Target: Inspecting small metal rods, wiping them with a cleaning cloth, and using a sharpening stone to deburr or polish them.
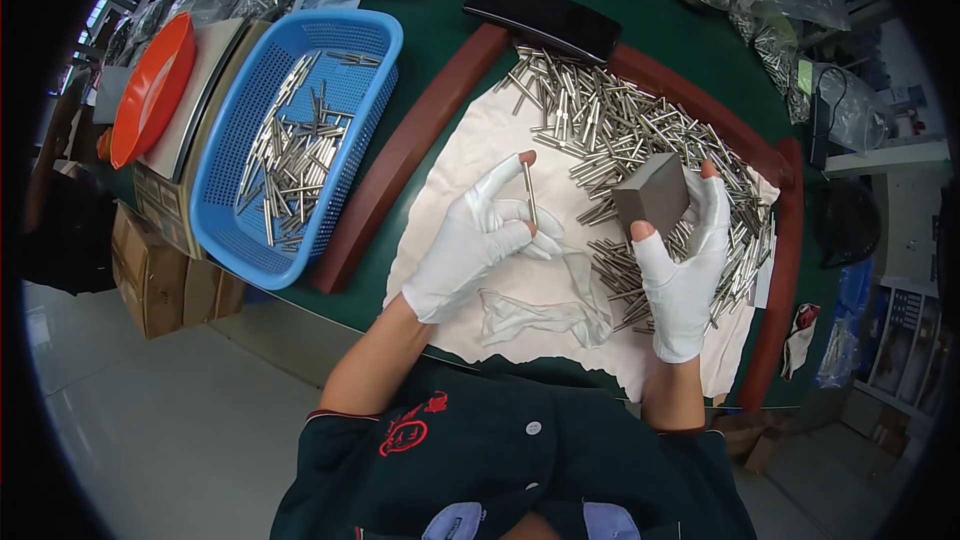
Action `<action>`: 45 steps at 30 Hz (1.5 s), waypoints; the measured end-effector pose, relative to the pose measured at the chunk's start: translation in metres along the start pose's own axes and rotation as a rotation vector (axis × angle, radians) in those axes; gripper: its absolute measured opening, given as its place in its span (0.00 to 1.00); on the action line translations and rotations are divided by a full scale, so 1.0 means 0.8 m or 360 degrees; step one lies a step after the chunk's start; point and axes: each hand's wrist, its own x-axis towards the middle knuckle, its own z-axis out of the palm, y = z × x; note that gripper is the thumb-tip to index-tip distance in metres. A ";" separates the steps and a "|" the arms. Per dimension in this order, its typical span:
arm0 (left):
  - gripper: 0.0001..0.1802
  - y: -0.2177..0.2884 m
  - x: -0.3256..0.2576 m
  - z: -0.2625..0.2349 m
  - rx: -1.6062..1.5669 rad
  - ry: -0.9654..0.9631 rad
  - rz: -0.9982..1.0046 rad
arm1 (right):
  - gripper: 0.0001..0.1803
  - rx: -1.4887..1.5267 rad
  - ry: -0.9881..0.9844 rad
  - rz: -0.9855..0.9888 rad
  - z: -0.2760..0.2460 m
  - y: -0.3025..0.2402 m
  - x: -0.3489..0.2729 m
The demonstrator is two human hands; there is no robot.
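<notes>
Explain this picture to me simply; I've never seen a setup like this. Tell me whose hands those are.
There is no machine here. A camera worn on a person's head looks down, and its wide fisheye lens bends straight edges. The hands are the wearer's own, in white gloves that leave some fingertips bare. The left hand pinches a slim metal pin; the right hand grips a grey block. On the green table lies a pale cloth bearing a heap of pins, with brown bars around it. To the left, a blue basket holds more pins.
</notes>
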 end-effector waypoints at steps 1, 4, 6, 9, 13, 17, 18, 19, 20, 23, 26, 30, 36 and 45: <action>0.39 0.000 -0.001 0.000 -0.0004 0.0006 0.0006 | 0.49 0.0011 -0.0008 0.0019 0.001 -0.003 0.000; 0.39 -0.001 -0.001 -0.001 0.0001 0.0009 -0.0002 | 0.48 0.0025 -0.0018 0.0053 0.002 -0.008 -0.001; 0.39 -0.001 0.000 -0.001 0.0014 0.0010 -0.0003 | 0.48 0.0027 -0.0019 0.0068 0.003 -0.008 0.000; 0.39 0.000 0.001 0.000 0.0057 0.0002 -0.0003 | 0.48 0.0041 -0.0021 0.0051 0.002 -0.008 0.000; 0.39 -0.002 0.001 0.000 0.0131 0.0005 -0.0002 | 0.48 0.0016 -0.0032 0.0059 0.002 -0.010 -0.001; 0.40 0.001 0.002 0.000 0.0151 -0.0007 -0.0024 | 0.49 -0.0014 -0.0033 0.0040 0.004 -0.010 -0.001; 0.40 0.001 0.002 0.000 0.0186 -0.0017 -0.0025 | 0.49 -0.0014 -0.0033 0.0042 0.003 -0.009 -0.001; 0.40 0.002 0.001 0.000 0.0221 -0.0027 -0.0027 | 0.49 -0.0015 -0.0032 0.0028 0.003 -0.007 -0.001; 0.40 0.002 0.001 0.000 0.0220 -0.0028 -0.0028 | 0.49 -0.0015 -0.0032 0.0014 0.003 -0.006 -0.001; 0.40 0.003 0.001 -0.003 0.0215 -0.0067 -0.0040 | 0.49 -0.0014 -0.0037 -0.0012 0.004 -0.001 -0.002; 0.40 0.002 0.002 -0.005 0.0206 -0.0143 -0.0068 | 0.47 0.0018 -0.0092 0.0007 0.004 -0.003 -0.003; 0.40 0.001 0.001 -0.004 0.0235 -0.0122 -0.0024 | 0.46 0.0042 -0.0088 0.0047 0.005 -0.007 -0.004; 0.40 0.005 -0.001 0.002 0.0268 -0.0038 0.0011 | 0.49 -0.0081 -0.0136 -0.0051 0.010 0.001 -0.008; 0.41 0.008 -0.002 0.001 0.0219 -0.0080 -0.0075 | 0.48 -0.0156 -0.0262 -0.0019 0.014 -0.003 -0.011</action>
